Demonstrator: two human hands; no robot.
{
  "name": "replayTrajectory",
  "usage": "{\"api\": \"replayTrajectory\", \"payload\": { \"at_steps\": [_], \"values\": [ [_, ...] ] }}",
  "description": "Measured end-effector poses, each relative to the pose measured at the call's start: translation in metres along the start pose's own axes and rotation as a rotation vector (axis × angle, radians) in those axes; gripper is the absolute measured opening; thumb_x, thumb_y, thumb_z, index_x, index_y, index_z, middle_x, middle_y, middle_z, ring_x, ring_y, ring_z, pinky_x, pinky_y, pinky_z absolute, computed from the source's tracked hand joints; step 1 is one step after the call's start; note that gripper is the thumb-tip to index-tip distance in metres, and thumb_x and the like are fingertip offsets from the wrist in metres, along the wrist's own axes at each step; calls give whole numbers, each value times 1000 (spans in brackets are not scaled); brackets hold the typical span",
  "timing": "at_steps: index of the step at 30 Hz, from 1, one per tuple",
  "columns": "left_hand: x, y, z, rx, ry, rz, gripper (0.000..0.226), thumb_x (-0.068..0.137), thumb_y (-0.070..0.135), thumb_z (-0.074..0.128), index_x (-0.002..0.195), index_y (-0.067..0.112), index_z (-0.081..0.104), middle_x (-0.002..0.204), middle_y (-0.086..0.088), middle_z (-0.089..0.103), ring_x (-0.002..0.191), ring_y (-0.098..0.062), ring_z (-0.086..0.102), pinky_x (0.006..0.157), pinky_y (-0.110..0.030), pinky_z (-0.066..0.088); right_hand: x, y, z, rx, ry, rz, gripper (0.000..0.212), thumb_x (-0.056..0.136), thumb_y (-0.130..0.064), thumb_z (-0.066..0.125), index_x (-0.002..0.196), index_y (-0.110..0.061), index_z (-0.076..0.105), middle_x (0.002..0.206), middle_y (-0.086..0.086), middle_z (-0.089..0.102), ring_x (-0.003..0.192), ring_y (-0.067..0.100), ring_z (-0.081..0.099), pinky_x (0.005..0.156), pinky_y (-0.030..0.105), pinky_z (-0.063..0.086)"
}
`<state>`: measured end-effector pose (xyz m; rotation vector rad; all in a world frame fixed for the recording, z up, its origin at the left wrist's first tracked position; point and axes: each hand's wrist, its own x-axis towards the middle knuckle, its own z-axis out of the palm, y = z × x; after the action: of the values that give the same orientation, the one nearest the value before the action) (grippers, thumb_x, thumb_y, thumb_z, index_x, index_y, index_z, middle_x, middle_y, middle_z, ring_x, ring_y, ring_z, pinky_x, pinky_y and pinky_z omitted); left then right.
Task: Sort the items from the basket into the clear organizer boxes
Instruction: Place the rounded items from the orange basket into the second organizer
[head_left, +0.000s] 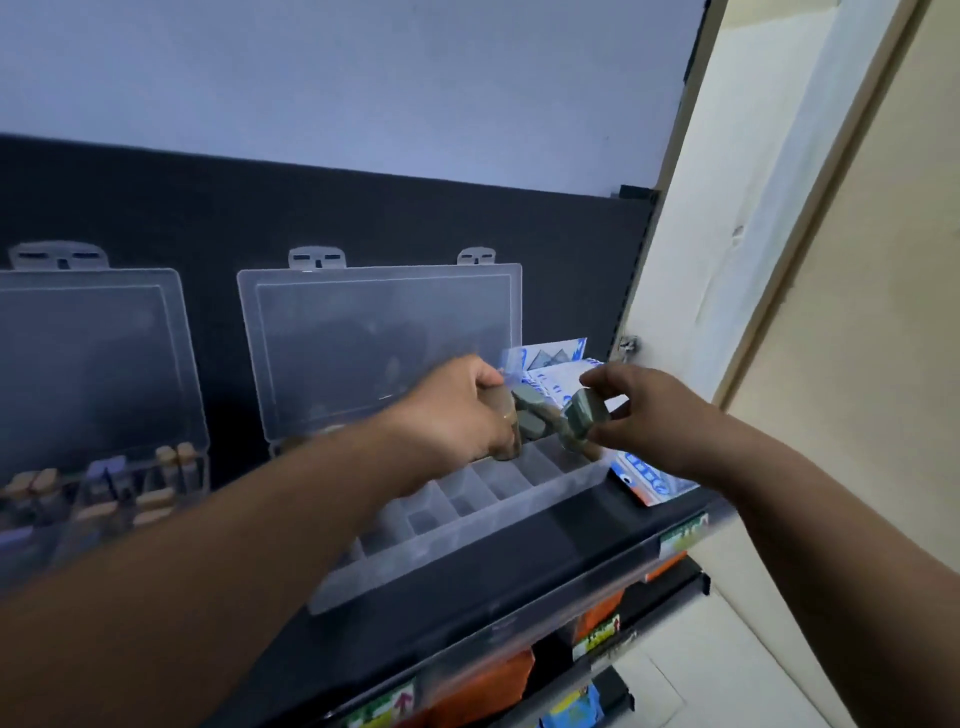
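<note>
Two clear organizer boxes stand open on a black shelf (519, 587). The right box (467, 525) has several small compartments and its lid (379, 343) leans back against the dark panel. Above its far right compartments, my left hand (457, 415) grips several grey-green capped items (530, 415). My right hand (649, 415) pinches one more grey-green capped item (584, 415) beside them. The left box (93, 499) holds several small items with tan and lilac caps. The basket is not in view.
White and blue packets (550, 364) stand behind my hands, and another (649, 483) lies at the shelf's right end. A cream door frame (779, 260) runs along the right. Lower shelves hold orange and blue packages (483, 691).
</note>
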<state>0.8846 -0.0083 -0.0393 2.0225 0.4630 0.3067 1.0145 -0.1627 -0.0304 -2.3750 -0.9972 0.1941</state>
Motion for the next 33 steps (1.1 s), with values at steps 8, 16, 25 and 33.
{"api": "replayTrajectory", "payload": {
  "at_steps": [8,16,25,33],
  "values": [
    [43,1,55,141,100,-69,25,73,4,74,93,16,64,79,4,69,75,-10,67,75,-21,57,67,54,-3,-170,-159,-200,42,58,-35,66,97,-47,55,90,-13,69,76,7,68,75,40,57],
    [60,-15,81,441,158,-174,39,76,18,71,113,28,61,116,4,61,103,-17,58,88,-29,50,88,74,19,-194,-325,-310,47,75,-19,71,120,-30,59,106,-5,65,93,13,61,85,30,51],
    [68,-17,89,535,108,-273,47,71,23,79,114,25,61,112,2,64,100,-18,59,76,-24,45,97,72,21,-334,-421,-370,55,73,-27,78,124,-28,57,114,-4,59,102,17,58,88,32,49],
    [65,-17,93,577,96,-234,32,71,26,80,95,27,60,102,4,62,93,-15,57,71,-26,44,99,72,18,-348,-448,-401,48,70,-28,80,114,-27,60,109,-4,63,96,16,60,87,38,52]
  ]
}}
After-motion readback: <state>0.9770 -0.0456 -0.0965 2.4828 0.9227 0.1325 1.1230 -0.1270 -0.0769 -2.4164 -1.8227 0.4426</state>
